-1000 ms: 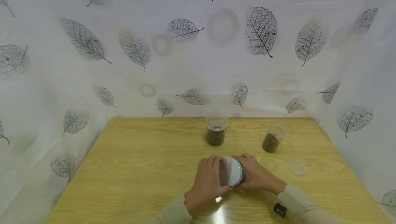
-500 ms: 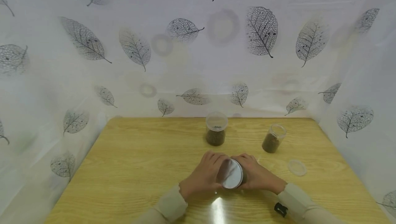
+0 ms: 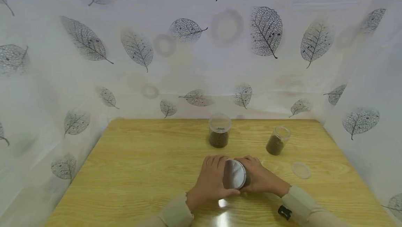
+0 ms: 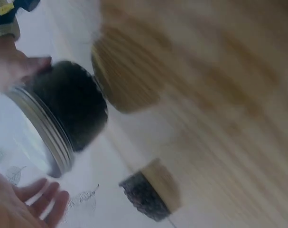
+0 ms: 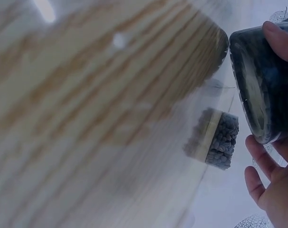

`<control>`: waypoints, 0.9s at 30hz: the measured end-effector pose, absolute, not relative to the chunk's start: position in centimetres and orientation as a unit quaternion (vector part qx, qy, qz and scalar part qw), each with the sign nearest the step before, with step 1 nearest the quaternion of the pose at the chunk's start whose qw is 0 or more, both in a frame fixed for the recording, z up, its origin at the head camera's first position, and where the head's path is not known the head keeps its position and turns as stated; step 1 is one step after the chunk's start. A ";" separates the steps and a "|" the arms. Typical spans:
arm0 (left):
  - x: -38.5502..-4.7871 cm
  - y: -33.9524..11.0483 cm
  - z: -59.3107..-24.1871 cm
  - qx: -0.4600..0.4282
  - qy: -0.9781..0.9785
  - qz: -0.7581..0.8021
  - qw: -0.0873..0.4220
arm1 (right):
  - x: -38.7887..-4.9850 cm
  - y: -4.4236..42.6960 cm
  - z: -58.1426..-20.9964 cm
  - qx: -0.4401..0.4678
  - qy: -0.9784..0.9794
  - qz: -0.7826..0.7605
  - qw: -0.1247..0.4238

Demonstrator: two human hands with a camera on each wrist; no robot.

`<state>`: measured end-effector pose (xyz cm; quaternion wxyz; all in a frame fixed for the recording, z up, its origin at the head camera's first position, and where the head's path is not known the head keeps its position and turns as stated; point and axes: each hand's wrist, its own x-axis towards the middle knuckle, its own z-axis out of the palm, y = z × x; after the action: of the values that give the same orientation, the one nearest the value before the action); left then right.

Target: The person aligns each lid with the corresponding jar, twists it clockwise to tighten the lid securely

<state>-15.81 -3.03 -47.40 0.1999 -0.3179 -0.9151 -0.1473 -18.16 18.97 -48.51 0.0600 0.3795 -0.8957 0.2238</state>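
Note:
A dark-filled jar with a silver screw lid is tilted over the table, its lid facing left in the head view. My right hand grips the jar's body, thumb on one side and fingers on the other, as the right wrist view shows. Around the lid side my left hand spreads its thumb and fingers. In the left wrist view those fingers stand a little apart from the lid. The left thumb's contact with the lid is hidden.
A clear jar of dark grains, topped with a translucent lid, stands behind the hands. To its right is an uncovered jar with brown contents. A loose clear lid and a small black object lie on the right side.
My left hand turned over the lid and shifted slightly left and forward, then swung back with its fingers spread. The right hand and its jar have stayed nearly in place.

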 end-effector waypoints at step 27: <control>-17.4 -3.9 -46.1 -0.443 -0.880 -0.066 0.155 | -18.1 18.7 -48.4 0.380 -0.895 0.229 0.045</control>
<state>-17.41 -3.93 -46.11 0.1547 -0.4435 -0.8804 -0.0662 -18.10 18.75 -48.39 0.0445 0.3800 -0.8950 0.2293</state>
